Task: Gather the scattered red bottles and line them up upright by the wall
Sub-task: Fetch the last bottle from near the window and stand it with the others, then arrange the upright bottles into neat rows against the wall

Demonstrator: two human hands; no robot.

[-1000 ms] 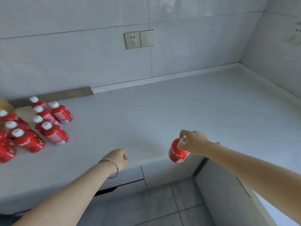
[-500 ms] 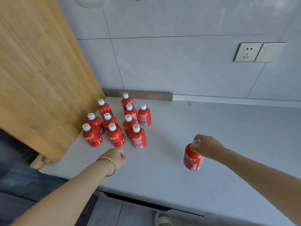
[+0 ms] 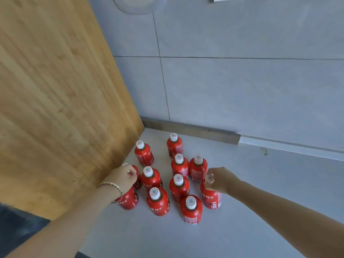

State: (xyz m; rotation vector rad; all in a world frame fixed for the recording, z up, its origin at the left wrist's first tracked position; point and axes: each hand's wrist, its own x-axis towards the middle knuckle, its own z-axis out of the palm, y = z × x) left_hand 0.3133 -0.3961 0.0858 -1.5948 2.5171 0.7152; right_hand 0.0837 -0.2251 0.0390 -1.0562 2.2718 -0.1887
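Your right hand [image 3: 220, 180] has its grip closed around the neck of a red bottle [image 3: 212, 198], fingers wrapped just under the white cap. That bottle stands upright, its long axis straight up, and its base looks to be on or just above the bench [image 3: 260, 183]; you cannot tell which from here. It sits at the right edge of the cluster of bottles [image 3: 178, 183], just beside the one behind it and near the front one.

Your left hand [image 3: 122, 176] is curled over the top of another bottle [image 3: 128, 199] at the left edge of the cluster, close to the wooden board [image 3: 65, 99]. How firmly that grip has closed on the cap is hidden by the knuckles.

The relation to mind: the wall [image 3: 242, 90] lies beyond the cluster, away from both hands, with the other upright bottles standing between your grips and it. The group stands in loose rows running out from the wall, not in a line along it. The right hand is nearer the open stretch of bench along the wall's trim strip [image 3: 195, 132], so it looks better placed to start the line there.

The bench is smooth and pale; expect bottles to slide easily.
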